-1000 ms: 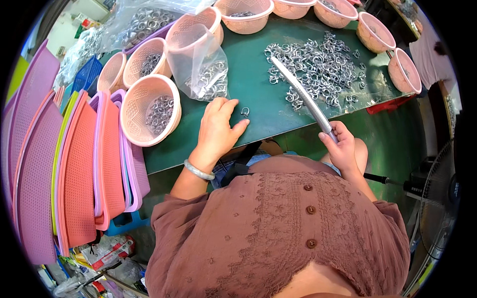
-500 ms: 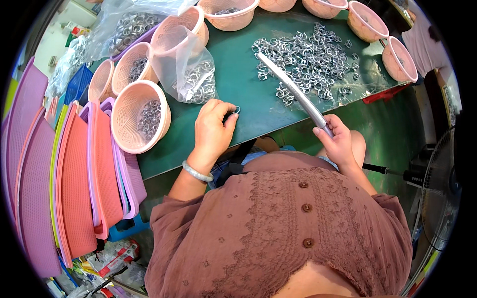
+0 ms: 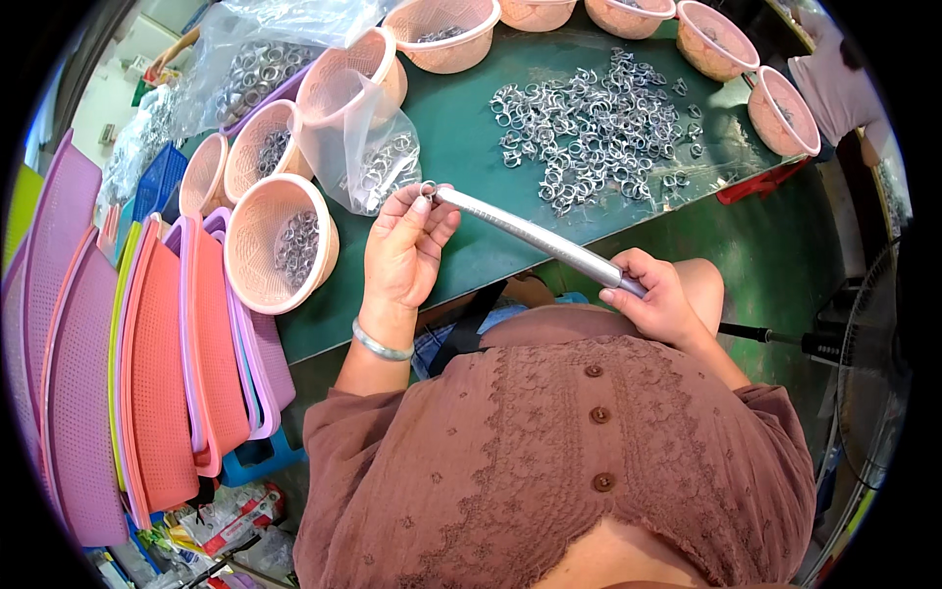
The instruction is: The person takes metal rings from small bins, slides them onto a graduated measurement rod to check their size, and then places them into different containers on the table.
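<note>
Between the thumb and fingers of my left hand (image 3: 404, 250) is a small silver ring (image 3: 429, 188), held up at the narrow tip of a ring mandrel (image 3: 530, 234). Whether the tip has entered the ring, I cannot tell. My right hand (image 3: 655, 296) grips the mandrel's thick end, so the tapered metal stick slants up and left over the table's front edge. A wide pile of silver rings (image 3: 594, 133) lies on the green table (image 3: 451, 108) beyond the mandrel. Left of my left hand stands a peach basket (image 3: 253, 231) with rings inside.
More peach baskets (image 3: 721, 54) line the table's far and left sides. A clear bag of rings (image 3: 383, 162) leans among them. Purple and coral baskets (image 3: 157, 373) are stacked at the left. A fan (image 3: 868, 373) stands at the right, and another person's sleeve (image 3: 829, 93) shows at the far right.
My left hand has turned and lifted the ring to the mandrel's tip. My right hand has swung the mandrel left and lower, from over the pile towards my left hand.
</note>
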Available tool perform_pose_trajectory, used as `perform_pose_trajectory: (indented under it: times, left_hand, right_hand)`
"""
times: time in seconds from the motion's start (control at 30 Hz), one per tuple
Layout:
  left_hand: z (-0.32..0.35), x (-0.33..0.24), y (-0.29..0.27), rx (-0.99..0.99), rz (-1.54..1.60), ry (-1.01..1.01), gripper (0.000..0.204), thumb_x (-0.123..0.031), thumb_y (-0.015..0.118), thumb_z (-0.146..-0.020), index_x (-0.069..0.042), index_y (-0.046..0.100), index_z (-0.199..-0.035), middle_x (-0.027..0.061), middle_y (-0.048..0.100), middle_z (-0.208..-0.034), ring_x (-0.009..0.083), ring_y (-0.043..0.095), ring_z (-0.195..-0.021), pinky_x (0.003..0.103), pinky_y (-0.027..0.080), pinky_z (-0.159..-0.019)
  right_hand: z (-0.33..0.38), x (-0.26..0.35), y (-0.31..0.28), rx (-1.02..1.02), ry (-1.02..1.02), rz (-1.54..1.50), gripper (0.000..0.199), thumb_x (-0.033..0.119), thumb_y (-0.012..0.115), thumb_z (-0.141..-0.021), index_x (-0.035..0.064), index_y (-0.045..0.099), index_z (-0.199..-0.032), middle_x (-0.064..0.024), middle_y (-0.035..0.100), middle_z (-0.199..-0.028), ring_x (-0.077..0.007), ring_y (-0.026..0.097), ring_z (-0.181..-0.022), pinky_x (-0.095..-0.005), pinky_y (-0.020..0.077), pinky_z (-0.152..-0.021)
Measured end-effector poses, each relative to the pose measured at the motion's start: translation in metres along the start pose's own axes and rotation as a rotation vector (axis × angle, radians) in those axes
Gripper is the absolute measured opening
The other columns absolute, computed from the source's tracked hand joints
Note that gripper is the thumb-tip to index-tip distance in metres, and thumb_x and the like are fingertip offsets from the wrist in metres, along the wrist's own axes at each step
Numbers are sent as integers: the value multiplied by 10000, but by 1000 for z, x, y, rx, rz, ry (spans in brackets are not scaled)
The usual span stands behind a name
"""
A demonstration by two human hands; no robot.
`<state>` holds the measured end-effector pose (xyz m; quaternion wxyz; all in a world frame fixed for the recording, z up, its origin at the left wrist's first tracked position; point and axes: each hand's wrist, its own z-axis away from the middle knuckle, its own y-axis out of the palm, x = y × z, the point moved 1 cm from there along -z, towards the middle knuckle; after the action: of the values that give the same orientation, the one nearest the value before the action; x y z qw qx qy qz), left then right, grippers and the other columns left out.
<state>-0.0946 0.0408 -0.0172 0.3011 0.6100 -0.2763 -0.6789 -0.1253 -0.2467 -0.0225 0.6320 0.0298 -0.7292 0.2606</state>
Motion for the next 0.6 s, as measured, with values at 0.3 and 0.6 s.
perform_pose_trajectory:
  times: [0.3,0.6]
  left_hand:
    - [6,4,11,153,-529,262,347,12,561,-806,-7,456,-1136,129,564,-1028,158,561,-914,281,479,-802]
    - [7,-6,-4,190,-544,109,251,-24,570,-812,19,538,-1057,90,579,-934,128,556,-843,243,465,-758]
  right_hand:
    - [0,5,2,-31,-62,111,176,46,661,-707,19,537,-828,-67,522,-644,-136,497,-554,-248,397,-513]
    - [0,3,5,-90,-145,253,205,71,672,-677,29,541,-829,-104,543,-680,-230,541,-560,-293,421,-505]
